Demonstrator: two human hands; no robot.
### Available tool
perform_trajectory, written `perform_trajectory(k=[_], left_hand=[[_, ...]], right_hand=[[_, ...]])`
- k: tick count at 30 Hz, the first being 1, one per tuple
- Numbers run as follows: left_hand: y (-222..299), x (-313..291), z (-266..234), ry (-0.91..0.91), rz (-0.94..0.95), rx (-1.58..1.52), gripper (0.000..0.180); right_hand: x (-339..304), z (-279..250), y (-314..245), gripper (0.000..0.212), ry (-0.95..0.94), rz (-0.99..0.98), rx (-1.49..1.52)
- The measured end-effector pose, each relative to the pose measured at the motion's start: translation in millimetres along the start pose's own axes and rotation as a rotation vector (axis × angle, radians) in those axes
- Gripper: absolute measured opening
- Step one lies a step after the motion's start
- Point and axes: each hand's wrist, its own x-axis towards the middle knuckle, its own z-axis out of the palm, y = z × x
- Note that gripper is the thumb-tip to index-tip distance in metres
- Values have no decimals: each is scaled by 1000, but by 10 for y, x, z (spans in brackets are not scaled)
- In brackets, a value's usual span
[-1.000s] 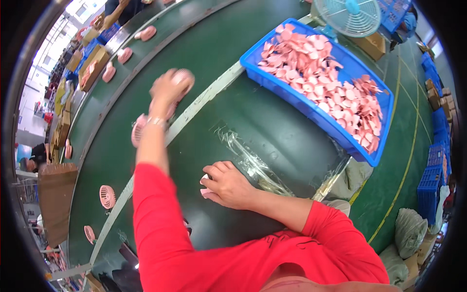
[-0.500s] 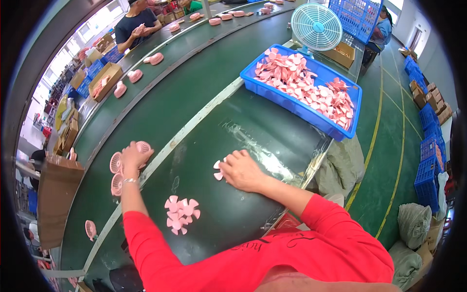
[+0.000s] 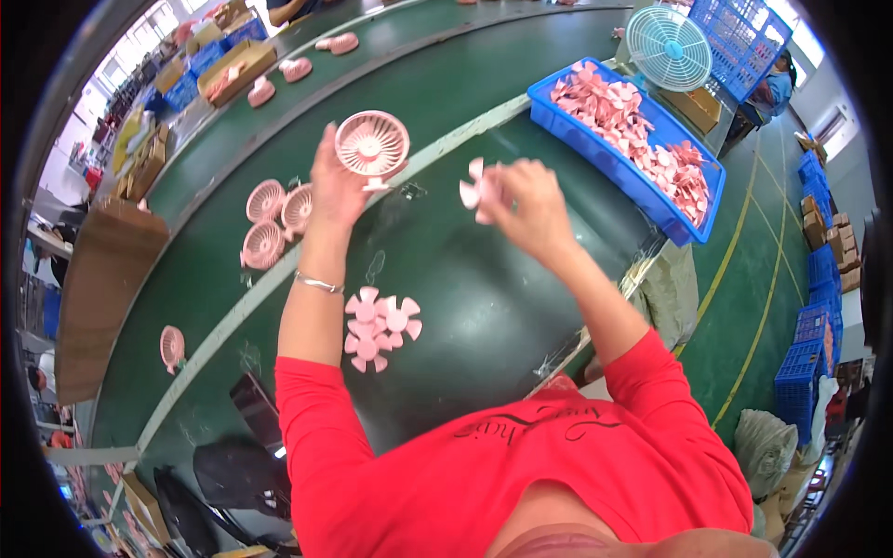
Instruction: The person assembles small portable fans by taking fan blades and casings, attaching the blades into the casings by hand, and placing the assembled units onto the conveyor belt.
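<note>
My left hand [image 3: 337,186] is raised over the green work surface [image 3: 465,307], its fingers round a pink round fan housing [image 3: 372,141] whose slotted inside faces me. To the right of it, my right hand [image 3: 535,205] pinches a pink fan blade [image 3: 473,189] above the surface; a gap separates blade and housing. Three more housings lie together left of my left forearm, one of them a slotted pink housing [image 3: 263,244]. Beside the same forearm, on the near side, rests a small heap of pink fan blades [image 3: 367,325].
A blue tray [image 3: 609,181] full of pink blades stands at the far right, with a light-blue desk fan [image 3: 670,48] behind it. A pale metal strip [image 3: 251,298] divides the surface. One lone housing [image 3: 172,348] lies at left. A seated person [image 3: 772,93] is at far right.
My left hand has lifted a housing off the surface and brought it up and right. My right hand has raised the blade from the surface. The whole view has shifted.
</note>
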Motion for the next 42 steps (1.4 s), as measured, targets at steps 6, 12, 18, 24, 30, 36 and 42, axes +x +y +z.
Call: perform_trajectory(k=[6, 12, 18, 24, 30, 36, 42], left_hand=[[-304, -323, 287, 149, 44, 203, 36], [-337, -683, 472, 35, 82, 466, 39], [-320, -815, 448, 77, 269, 586, 30], [-256, -932, 538, 52, 171, 713, 29], [-479, -906, 346, 118, 243, 949, 24], [-638, -915, 190, 186, 218, 912, 21], [-680, -860, 265, 387, -58, 880, 21]], right_hand=[[388, 73, -449, 33, 159, -144, -12], [285, 261, -828, 30, 121, -286, -150], [282, 232, -1041, 42, 253, -315, -219], [259, 154, -962, 54, -112, 368, 387], [31, 356, -860, 45, -150, 406, 215], [-110, 515, -818, 47, -88, 332, 122], [-73, 664, -587, 51, -324, 498, 134]])
